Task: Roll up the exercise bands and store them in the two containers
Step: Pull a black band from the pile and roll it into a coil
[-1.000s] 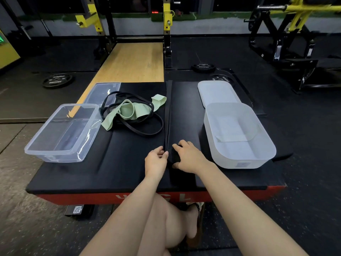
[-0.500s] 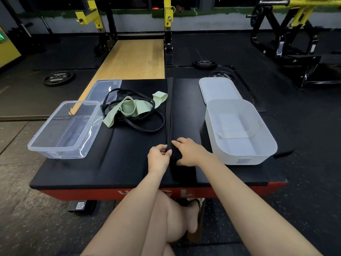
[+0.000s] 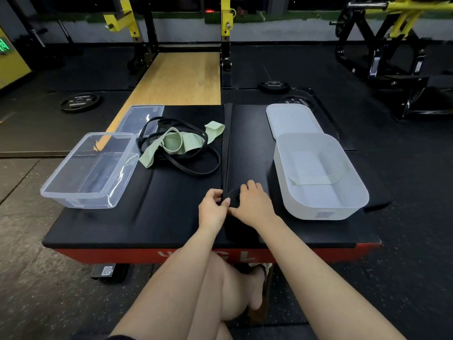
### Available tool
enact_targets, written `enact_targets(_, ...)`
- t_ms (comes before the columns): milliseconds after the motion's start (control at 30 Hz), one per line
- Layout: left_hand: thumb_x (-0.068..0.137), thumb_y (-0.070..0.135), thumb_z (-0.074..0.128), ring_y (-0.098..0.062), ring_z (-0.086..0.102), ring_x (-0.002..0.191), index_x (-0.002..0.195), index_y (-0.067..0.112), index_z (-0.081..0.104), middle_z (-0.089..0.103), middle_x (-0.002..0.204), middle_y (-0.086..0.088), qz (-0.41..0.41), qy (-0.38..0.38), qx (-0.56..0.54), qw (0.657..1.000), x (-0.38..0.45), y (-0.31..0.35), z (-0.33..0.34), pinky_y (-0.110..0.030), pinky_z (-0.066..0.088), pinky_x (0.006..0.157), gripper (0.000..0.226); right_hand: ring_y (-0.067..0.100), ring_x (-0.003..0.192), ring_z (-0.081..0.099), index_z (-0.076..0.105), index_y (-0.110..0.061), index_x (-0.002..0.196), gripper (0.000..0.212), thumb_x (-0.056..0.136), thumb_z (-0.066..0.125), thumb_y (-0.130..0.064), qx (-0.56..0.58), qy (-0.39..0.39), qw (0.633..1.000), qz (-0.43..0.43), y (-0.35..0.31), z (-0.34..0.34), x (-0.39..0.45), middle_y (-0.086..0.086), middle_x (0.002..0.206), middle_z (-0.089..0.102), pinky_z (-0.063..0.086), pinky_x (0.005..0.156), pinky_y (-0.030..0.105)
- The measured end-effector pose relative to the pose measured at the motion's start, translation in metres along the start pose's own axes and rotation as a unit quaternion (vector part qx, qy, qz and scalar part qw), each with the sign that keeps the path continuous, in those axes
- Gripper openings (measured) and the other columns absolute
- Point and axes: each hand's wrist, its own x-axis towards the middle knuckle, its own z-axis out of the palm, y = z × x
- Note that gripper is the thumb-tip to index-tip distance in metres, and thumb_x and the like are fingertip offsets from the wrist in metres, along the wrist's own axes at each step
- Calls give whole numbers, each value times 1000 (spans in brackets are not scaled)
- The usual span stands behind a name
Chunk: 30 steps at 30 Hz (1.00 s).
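head view: near the bench's (image 3: pixel 147 224) front edge, both hands, left hand (image 3: pixel 212 209) and right hand (image 3: pixel 252 202), are pinching the black band's (image 3: pixel 226 143) coil, which is needing even, tight turns.

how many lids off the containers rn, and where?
2. Clear lid lies on the mat behind the clear container; white lid lies behind the white container, partly tucked under it.

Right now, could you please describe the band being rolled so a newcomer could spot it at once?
On the black padded table, look down the middle between the clear container and the white container. There the wide black band lies straight, its near end coiled between both hands. Unlike the tangled bands beside it, it is flat and stretched out.
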Motion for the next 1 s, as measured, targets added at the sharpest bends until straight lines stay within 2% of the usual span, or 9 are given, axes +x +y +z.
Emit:
enact_targets(233, 93, 20, 56, -12, 56, 112, 134, 15, 50, 61, 124, -1, -17, 5, -11, 1000, -2, 5, -2, -20, 38, 95, 42, 26, 125, 35, 41, -7, 134, 72, 83, 61, -53, -4, -59, 997, -39, 7, -8, 6, 8, 133, 38, 42, 95, 37)
enact_targets(400, 94, 22, 55, -14, 57, 113, 130, 14, 56, 63, 122, -2, -14, 10, 27, 1000, -2, 4, -4, -23, 39, 96, 37, 25, 128, 31, 34, -7, 142, 78, 82, 65, -47, -3, -107, 992, -72, 10, -15, 11, 6, 138, 35, 41, 101, 39)
enact_targets(633, 89, 19, 63, -13, 60, 103, 123, 12, 60, 65, 115, -3, -22, 0, 26, 999, -2, 2, -7, -23, 44, 93, 35, 24, 134, 26, 25, -9, 147, 85, 82, 70, -39, -16, -156, 982, -101, 11, -21, 18, 4, 145, 29, 37, 106, 37)
enact_targets(900, 90, 17, 61, -6, 53, 90, 121, 11, 60, 65, 113, -2, -24, 5, 56, 998, 1, 6, -4, -18, 40, 86, 31, 25, 137, 27, 16, -12, 149, 95, 79, 69, -47, -20, -126, 990, -52, 8, -15, 12, 3, 150, 28, 38, 101, 41)
enact_targets(1000, 90, 16, 61, -7, 54, 90, 120, 11, 60, 65, 112, -2, -21, 5, 51, 998, 0, 7, -5, -20, 42, 86, 31, 25, 131, 34, 28, -11, 142, 92, 74, 67, -59, -17, -72, 997, 2, 2, -7, 3, 6, 143, 34, 42, 93, 38)
